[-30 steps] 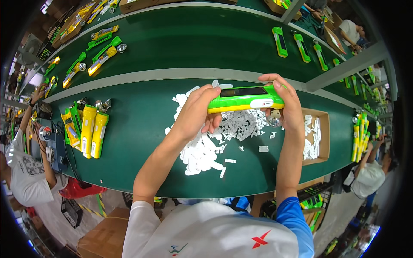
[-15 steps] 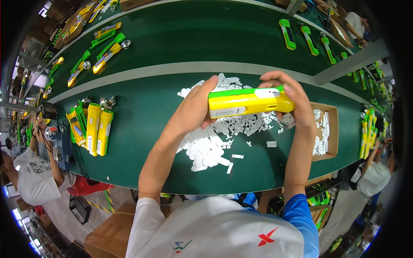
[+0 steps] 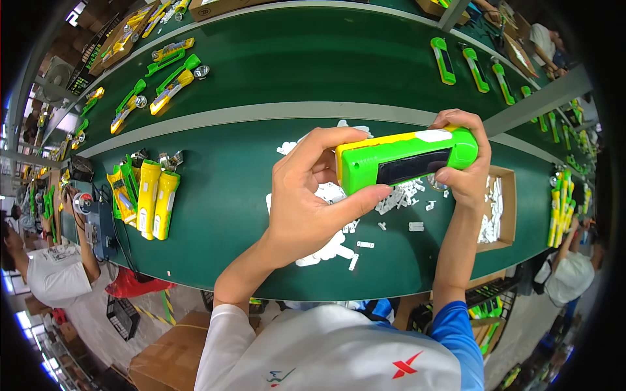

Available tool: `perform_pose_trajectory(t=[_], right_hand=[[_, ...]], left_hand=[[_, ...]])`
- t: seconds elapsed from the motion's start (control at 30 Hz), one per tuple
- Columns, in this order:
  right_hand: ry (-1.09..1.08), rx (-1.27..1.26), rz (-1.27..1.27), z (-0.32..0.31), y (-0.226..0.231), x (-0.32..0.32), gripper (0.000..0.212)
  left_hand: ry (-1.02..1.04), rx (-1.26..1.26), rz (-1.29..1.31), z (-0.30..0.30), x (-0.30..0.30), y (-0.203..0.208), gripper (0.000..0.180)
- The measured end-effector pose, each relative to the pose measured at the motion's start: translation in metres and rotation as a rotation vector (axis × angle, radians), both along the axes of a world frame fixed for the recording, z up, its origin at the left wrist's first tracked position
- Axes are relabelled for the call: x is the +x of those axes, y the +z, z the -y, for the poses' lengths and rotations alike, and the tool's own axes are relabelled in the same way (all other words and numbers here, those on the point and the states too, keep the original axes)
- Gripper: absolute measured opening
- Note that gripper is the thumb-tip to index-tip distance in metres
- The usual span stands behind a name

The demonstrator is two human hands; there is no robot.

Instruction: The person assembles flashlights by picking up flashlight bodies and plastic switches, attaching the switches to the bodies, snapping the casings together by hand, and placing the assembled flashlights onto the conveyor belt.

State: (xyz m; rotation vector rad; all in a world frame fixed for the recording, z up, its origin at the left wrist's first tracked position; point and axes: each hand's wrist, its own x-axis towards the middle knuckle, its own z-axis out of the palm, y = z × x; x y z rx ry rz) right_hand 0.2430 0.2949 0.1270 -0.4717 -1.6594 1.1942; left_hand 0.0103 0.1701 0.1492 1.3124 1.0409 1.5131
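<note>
A green and yellow flashlight with a dark panel on its green side is held level above the bench between both hands. My left hand grips its squared end, thumb along the lower edge and fingers over the top. Around the rounded head end my right hand is closed, with the thumb pressing below the panel. Part of a clear round lens piece shows under that end. Beneath the flashlight lie heaps of small white plastic parts and flat white oval pieces, partly hidden by my left hand.
On the green bench, several yellow flashlights stand at the left beside a blue machine. A cardboard tray of white parts sits at right. Beyond the grey rail, a green conveyor carries flashlights. Co-workers sit at both sides.
The flashlight has been turned over, from its yellow side to the green side with the dark panel. Both hands have shifted slightly right, and my left thumb now lies along the lower edge.
</note>
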Motion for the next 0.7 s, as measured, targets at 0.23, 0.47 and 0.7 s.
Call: perform_pose_trajectory(t=[0.23, 0.47, 0.7], right_hand=[[-0.035, -0.055, 0.013, 0.005, 0.012, 0.003, 0.072], [-0.016, -0.081, 0.083, 0.012, 0.026, 0.014, 0.070], [-0.022, -0.051, 0.092, 0.014, 0.031, 0.020, 0.069]], left_hand=[[-0.008, 0.285, -0.224, -0.005, -0.003, -0.008, 0.067], [-0.032, 0.352, -0.290, -0.008, -0.002, -0.012, 0.070], [-0.039, 0.410, -0.292, -0.014, -0.001, -0.020, 0.069]])
